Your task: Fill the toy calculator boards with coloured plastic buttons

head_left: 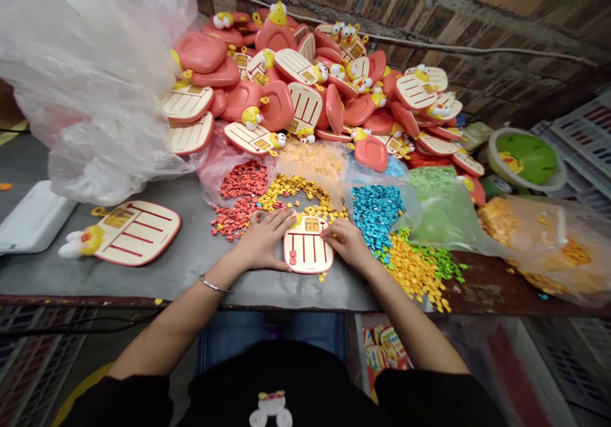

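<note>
A cream toy board with red slots (308,249) lies flat on the grey table (191,268) in front of me. My left hand (264,241) rests flat beside its left edge, fingers stretched toward the red beads (237,214) and yellow beads (305,198). On the board's upper right edge, my right hand (347,241) has its fingers curled in a pinch; what they hold is hidden. A few small pieces sit in the board's left slot.
A heap of red and cream toy boards (310,90) fills the back. Blue beads (377,214), green beads (442,261) and orange-yellow beads (415,274) lie right. Another board (131,233) and a white tray (28,220) lie left, under a clear plastic bag (90,83).
</note>
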`<state>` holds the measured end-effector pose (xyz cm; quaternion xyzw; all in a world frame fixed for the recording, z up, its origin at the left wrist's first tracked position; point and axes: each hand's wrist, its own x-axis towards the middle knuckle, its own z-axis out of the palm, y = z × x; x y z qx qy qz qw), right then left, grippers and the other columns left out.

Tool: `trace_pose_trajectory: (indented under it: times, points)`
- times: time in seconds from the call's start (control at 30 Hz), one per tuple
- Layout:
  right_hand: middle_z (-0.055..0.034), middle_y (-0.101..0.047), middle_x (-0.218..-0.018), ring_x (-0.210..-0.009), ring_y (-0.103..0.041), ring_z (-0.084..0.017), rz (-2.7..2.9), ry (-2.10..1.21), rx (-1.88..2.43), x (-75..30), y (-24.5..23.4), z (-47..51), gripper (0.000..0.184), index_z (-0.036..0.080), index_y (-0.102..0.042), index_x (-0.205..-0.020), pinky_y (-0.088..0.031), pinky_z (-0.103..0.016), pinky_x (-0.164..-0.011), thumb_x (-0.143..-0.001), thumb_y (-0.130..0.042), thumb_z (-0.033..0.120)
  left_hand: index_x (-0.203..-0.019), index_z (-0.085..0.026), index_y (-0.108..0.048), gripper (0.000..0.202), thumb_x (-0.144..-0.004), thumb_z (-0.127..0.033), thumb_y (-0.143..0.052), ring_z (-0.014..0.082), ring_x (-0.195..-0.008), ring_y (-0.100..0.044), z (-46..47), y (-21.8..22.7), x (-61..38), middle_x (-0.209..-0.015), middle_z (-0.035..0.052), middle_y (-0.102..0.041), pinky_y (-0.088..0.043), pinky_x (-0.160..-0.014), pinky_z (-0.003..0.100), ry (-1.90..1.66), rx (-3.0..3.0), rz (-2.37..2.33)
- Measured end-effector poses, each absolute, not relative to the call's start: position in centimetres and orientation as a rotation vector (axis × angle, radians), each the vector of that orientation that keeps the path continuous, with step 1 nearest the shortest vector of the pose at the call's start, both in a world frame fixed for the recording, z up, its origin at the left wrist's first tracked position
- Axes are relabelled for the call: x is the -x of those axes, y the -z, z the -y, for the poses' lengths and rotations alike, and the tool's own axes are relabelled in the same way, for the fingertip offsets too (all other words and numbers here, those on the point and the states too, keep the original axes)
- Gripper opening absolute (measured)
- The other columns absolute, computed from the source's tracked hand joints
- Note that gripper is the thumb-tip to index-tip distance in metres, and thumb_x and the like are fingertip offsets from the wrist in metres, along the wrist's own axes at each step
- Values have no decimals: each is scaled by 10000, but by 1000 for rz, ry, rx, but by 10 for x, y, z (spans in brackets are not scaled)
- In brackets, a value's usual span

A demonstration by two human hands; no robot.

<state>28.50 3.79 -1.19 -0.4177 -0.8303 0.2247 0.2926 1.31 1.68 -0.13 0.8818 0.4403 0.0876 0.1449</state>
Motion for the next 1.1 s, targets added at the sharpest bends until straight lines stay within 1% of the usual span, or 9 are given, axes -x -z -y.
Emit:
trace_pose_trajectory:
  times: [0.07,0.17,0.27,0.43,0.5,0.63,0.77,0.93,1.1]
  points:
    - [-53,-694,-830,-788,-638,-215,2131,-675,1157,-277,13,-33,43,213,-679,-868,-496,-358,-740,-865,-657,250,-1523,-229,-266,1118,-622,-758,-664,383,-1399,-279,-16,2,-13,-1579,127,-282,-128,-1086,555,-260,-2549,-1252]
    - [-55,-707,-871,-778,-662,-209,2025,-790,1165,-256,18,-35,146,214,-669,-966,-518,-349,-739,-833,-695,271,-1523,-223,-267,1108,-629,-742,-667,380,-1406,-273,-16,2,-13,-1582,126,-273,-131,-1090,543,-255,-2555,-1246]
    - [-58,-717,-904,-800,-674,-203,2037,-915,1116,-233,19,-40,165,213,-670,-991,-529,-347,-763,-836,-682,269,-1519,-222,-281,1103,-627,-742,-667,377,-1406,-275,-17,3,-11,-1583,135,-268,-127,-1094,529,-261,-2557,-1255]
    - [-29,-734,-824,-733,-697,-184,2072,-1431,886,-217,12,-40,267,199,-669,-1044,-548,-316,-729,-836,-685,365,-1515,-231,-292,1092,-630,-758,-656,375,-1404,-283,-19,3,-9,-1576,129,-290,-143,-1091,532,-259,-2564,-1247]
    - [-40,-737,-849,-754,-702,-187,2043,-1480,832,-216,10,-41,296,192,-663,-1055,-551,-319,-741,-835,-684,389,-1519,-236,-281,1084,-641,-752,-652,373,-1410,-275,-20,2,-9,-1579,126,-283,-148,-1092,535,-254,-2560,-1255]
    - [-73,-722,-924,-833,-685,-202,1964,-1160,942,-218,6,-53,203,188,-664,-992,-540,-344,-766,-882,-627,355,-1540,-247,-209,1117,-644,-733,-666,368,-1427,-245,-22,1,-7,-1596,124,-235,-131,-1102,556,-235,-2530,-1289]
    - [-75,-710,-966,-947,-630,-227,2295,-752,863,-218,3,-61,107,220,-691,-944,-482,-413,-881,-894,-597,231,-1544,-237,-189,1132,-645,-734,-665,364,-1440,-225,-25,2,-6,-1599,124,-220,-139,-1103,565,-218,-2508,-1307]
    - [-62,-682,-887,-894,-588,-212,2496,-678,670,-218,3,-58,164,219,-685,-868,-480,-389,-847,-893,-538,151,-1543,-238,-195,1123,-652,-741,-658,352,-1445,-228,-26,1,-6,-1598,129,-221,-154,-1111,541,-215,-2509,-1312]
    - [-99,-662,-1011,-955,-574,-230,2470,-488,671,-212,9,-58,157,201,-665,-1005,-486,-400,-846,-920,-534,208,-1543,-220,-183,1126,-663,-738,-658,340,-1447,-232,-26,0,-7,-1593,148,-227,-158,-1115,543,-214,-2508,-1311]
